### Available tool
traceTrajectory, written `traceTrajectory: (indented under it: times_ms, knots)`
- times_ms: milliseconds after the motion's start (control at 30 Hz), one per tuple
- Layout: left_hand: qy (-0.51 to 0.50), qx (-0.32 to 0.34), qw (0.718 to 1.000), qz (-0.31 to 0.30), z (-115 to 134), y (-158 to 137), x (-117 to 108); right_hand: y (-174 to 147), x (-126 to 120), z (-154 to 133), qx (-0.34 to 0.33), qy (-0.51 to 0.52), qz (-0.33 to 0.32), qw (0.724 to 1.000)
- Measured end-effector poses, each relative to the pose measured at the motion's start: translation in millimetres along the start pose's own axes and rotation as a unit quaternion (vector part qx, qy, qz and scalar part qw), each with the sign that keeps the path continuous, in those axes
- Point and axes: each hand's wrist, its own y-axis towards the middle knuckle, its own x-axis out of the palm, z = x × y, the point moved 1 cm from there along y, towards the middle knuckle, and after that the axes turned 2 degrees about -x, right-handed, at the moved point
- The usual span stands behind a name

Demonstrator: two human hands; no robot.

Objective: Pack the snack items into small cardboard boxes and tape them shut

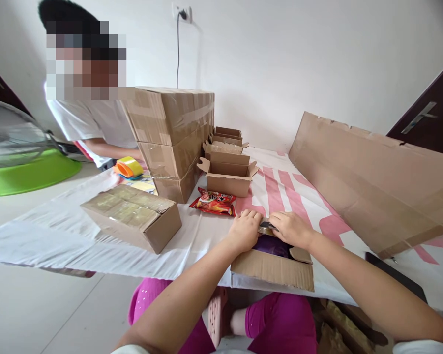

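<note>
An open cardboard box [273, 270] sits at the table's front edge, its near flap folded out toward me. Dark purple contents [271, 246] show inside it. My left hand [248, 230] is closed over the box's far left edge, with the fingers curled. Over the far right part, my right hand [290, 228] is also closed, its thumb pointing inward. Between the hands lies a small dark and gold item [267, 227], partly covered, whose kind I cannot make out. Just beyond my left hand is a red snack packet [216, 201].
Behind the packet, an open empty box [228, 184] heads a row of open boxes. Stacked taped cartons [184, 132] stand left of them, near a closed box [132, 214]. A person [96, 120] sits behind the stack. A large cardboard sheet [372, 182] leans at right.
</note>
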Motion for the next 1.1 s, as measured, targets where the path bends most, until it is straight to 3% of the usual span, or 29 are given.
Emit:
traceTrajectory:
  times_ms: [167, 333, 467, 633, 733, 867, 1100]
  knots:
    - [0.006, -0.009, 1.0, -0.001, 0, 2, 2, 10, -7, 0, 0.038, -0.002, -0.016, 0.999]
    - [0.017, -0.002, 1.0, 0.0, 0, 1, 2, 16, -10, 19, 0.154, 0.002, 0.006, 0.988]
    - [0.019, -0.001, 1.0, 0.002, 0, -1, 1, 1, -16, 40, 0.223, 0.021, 0.014, 0.975]
    - [0.004, -0.005, 1.0, 0.004, 2, -2, 0, -31, -23, 31, 0.204, 0.045, -0.051, 0.977]
    - [0.008, -0.009, 1.0, 0.0, 3, -1, -1, -40, -26, 14, 0.187, -0.029, -0.118, 0.975]
    - [0.011, -0.009, 1.0, 0.007, 1, 0, 1, -34, -29, 0, 0.168, -0.095, -0.152, 0.969]
    - [0.017, -0.01, 1.0, 0.006, 1, 3, 3, -9, -29, 3, 0.122, -0.124, -0.194, 0.966]
